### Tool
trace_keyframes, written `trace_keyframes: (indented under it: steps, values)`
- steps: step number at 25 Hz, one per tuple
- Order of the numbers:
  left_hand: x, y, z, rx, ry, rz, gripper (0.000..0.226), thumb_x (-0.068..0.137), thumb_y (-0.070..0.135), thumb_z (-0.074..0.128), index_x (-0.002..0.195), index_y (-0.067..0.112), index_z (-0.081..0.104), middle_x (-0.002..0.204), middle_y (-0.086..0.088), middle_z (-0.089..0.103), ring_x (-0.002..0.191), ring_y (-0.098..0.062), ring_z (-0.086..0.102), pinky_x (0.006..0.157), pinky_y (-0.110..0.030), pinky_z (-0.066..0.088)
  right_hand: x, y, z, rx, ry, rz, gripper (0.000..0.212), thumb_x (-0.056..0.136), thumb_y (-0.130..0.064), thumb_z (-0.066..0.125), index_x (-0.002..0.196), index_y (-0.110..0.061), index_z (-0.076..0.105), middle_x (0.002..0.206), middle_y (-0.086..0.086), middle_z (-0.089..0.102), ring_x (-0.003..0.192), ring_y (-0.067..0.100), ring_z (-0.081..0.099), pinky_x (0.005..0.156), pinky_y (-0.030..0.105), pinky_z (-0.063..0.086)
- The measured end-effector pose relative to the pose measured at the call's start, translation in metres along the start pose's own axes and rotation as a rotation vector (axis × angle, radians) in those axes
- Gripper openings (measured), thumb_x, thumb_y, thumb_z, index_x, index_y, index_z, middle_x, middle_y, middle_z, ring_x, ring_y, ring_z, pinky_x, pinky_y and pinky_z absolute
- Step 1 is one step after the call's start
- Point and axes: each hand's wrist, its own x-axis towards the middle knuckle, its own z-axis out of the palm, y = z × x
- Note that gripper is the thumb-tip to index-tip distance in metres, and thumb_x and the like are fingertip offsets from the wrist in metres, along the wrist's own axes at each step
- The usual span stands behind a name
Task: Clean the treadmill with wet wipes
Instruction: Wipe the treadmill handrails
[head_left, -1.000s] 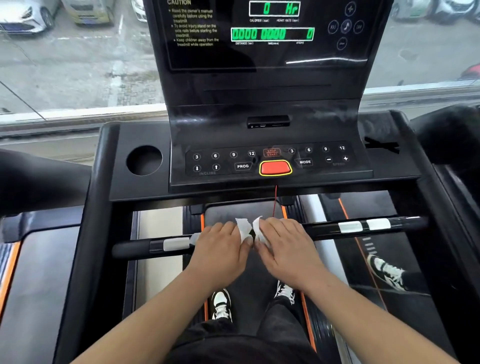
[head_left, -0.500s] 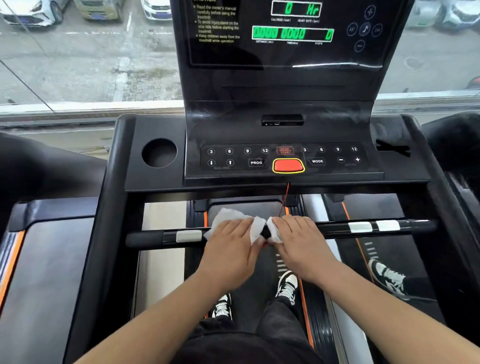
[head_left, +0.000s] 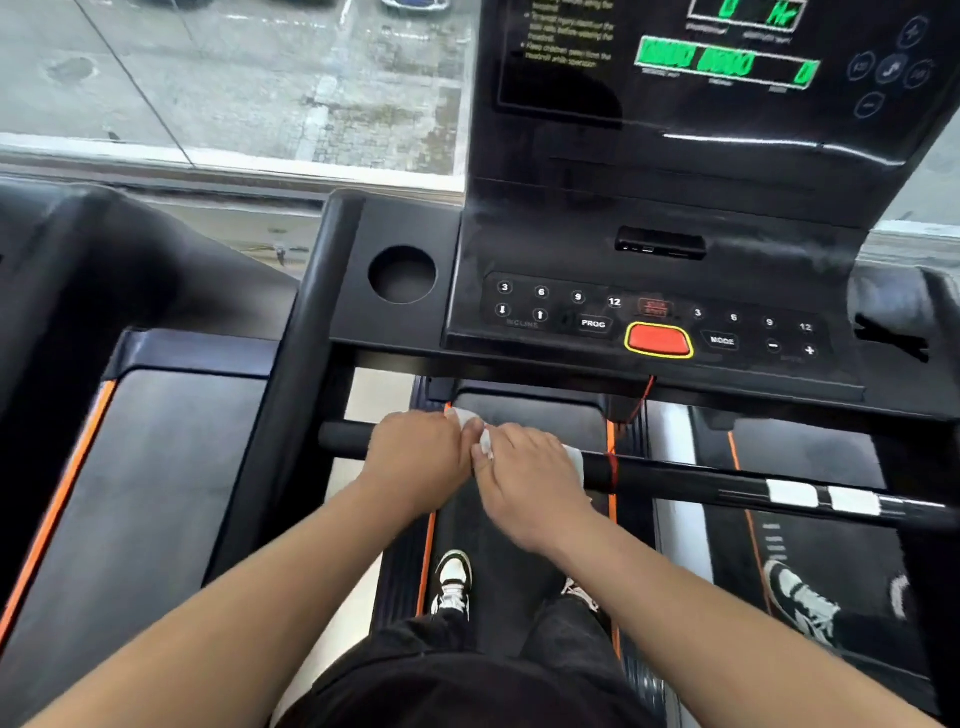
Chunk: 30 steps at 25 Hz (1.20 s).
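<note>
Two bare forearms reach forward and converge on the black round crossbar (head_left: 701, 480) of the black treadmill (head_left: 660, 218). The left hand (head_left: 415, 457) lies palm down over the bar close to its left end. Its fingers curl over the far side and grip a crumpled white wet wipe (head_left: 464, 415) against the bar, with a corner of the wipe poking out past the fingertips. The right hand (head_left: 524, 478) sits just beside it, the two hands touching at their inner edges. Its fingers also curl over the bar and clamp a second white wipe (head_left: 574, 457), whose edge shows wrapped on the bar at the hand's right side. A white scrap shows between the hands; which wipe it belongs to I cannot tell. Just right of the second wipe, a thin red cord (head_left: 641, 400) loops round the bar, hanging from under the console's front edge below the red oval button (head_left: 658, 340). Two white bands (head_left: 792, 491) ring the bar towards its right end.
</note>
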Motion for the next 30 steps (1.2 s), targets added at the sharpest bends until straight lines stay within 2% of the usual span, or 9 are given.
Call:
trace_keyframes:
  steps: [6, 8, 11, 14, 18, 21, 23, 26, 30]
  values:
    - [-0.057, -0.043, 0.036, -0.083, 0.289, 0.064, 0.044, 0.104, 0.032, 0.042, 0.127, 0.004, 0.067, 0.122, -0.010, 0.069, 0.117, -0.031, 0.062, 0.113, -0.047, 0.043, 0.012, -0.007, -0.003, -0.030, -0.063, 0.072, 0.046, 0.105, -0.044, 0.017, 0.111, -0.023, 0.057, 0.110, 0.000, 0.065, 0.103, 0.028, 0.060, 0.090, 0.044, 0.041]
    - [-0.056, -0.059, 0.035, -0.020, 0.286, 0.047, 0.044, 0.106, 0.033, 0.040, 0.122, 0.004, 0.068, 0.114, -0.010, 0.068, 0.112, -0.031, 0.062, 0.117, -0.048, 0.039, 0.025, -0.025, 0.000, -0.036, -0.088, 0.069, 0.041, 0.107, -0.041, 0.023, 0.112, -0.022, 0.058, 0.114, 0.003, 0.066, 0.105, 0.030, 0.060, 0.089, 0.045, 0.042]
    - [-0.035, -0.058, 0.006, -0.108, 0.139, -0.135, 0.044, 0.106, 0.033, 0.030, 0.090, 0.012, 0.065, 0.081, -0.010, 0.067, 0.086, -0.034, 0.066, 0.109, -0.045, 0.045, 0.040, -0.058, 0.007, -0.078, -0.102, -0.019, 0.038, 0.106, -0.038, 0.026, 0.115, -0.020, 0.058, 0.118, 0.006, 0.065, 0.107, 0.034, 0.061, 0.089, 0.045, 0.043]
    - [-0.015, -0.072, -0.028, -0.521, 0.243, -0.390, 0.052, 0.107, 0.044, 0.023, 0.089, 0.014, 0.061, 0.090, -0.011, 0.070, 0.090, -0.034, 0.065, 0.082, -0.040, 0.050, 0.044, -0.065, 0.013, -0.104, -0.064, -0.051, 0.046, 0.103, -0.043, 0.020, 0.114, -0.019, 0.057, 0.113, 0.005, 0.065, 0.102, 0.034, 0.063, 0.083, 0.044, 0.043]
    - [-0.030, -0.088, -0.025, -0.239, 0.652, -0.015, 0.045, 0.106, 0.036, 0.033, 0.106, 0.008, 0.069, 0.099, -0.009, 0.068, 0.098, -0.031, 0.059, 0.087, -0.039, 0.047, 0.038, -0.051, 0.010, -0.047, -0.061, -0.068, 0.049, 0.102, -0.044, 0.015, 0.114, -0.022, 0.057, 0.111, 0.002, 0.066, 0.099, 0.032, 0.063, 0.084, 0.044, 0.046]
    - [-0.047, -0.089, 0.016, -0.077, 0.402, 0.193, 0.033, 0.100, 0.032, 0.042, 0.113, 0.011, 0.064, 0.100, -0.007, 0.067, 0.096, -0.032, 0.062, 0.092, -0.042, 0.051, 0.032, -0.039, 0.007, -0.047, -0.054, -0.034, 0.040, 0.105, -0.042, 0.023, 0.112, -0.023, 0.057, 0.109, 0.001, 0.067, 0.098, 0.030, 0.063, 0.084, 0.044, 0.046]
    - [-0.043, -0.086, 0.031, -0.028, 0.225, 0.121, 0.035, 0.100, 0.036, 0.036, 0.103, 0.015, 0.064, 0.095, -0.005, 0.067, 0.092, -0.033, 0.062, 0.093, -0.043, 0.049, 0.028, -0.033, 0.007, -0.067, -0.042, -0.018, 0.049, 0.100, -0.046, 0.016, 0.111, -0.023, 0.058, 0.106, 0.001, 0.067, 0.096, 0.029, 0.063, 0.082, 0.043, 0.046]
    - [-0.011, -0.075, 0.012, 0.015, 0.042, -0.060, 0.050, 0.105, 0.044, 0.020, 0.093, 0.020, 0.062, 0.097, -0.004, 0.071, 0.094, -0.031, 0.067, 0.073, -0.037, 0.043, 0.023, -0.028, 0.007, -0.076, -0.042, 0.006, 0.050, 0.100, -0.046, 0.016, 0.113, -0.022, 0.059, 0.106, -0.001, 0.067, 0.096, 0.028, 0.062, 0.082, 0.042, 0.045]
    - [0.025, -0.063, 0.004, 0.045, -0.242, -0.100, 0.051, 0.107, 0.039, 0.020, 0.123, 0.018, 0.064, 0.118, -0.009, 0.070, 0.108, -0.033, 0.064, 0.073, -0.038, 0.036, 0.025, -0.027, 0.004, -0.066, -0.064, 0.054, 0.037, 0.106, -0.040, 0.024, 0.104, -0.022, 0.056, 0.107, 0.000, 0.067, 0.097, 0.028, 0.061, 0.082, 0.043, 0.046]
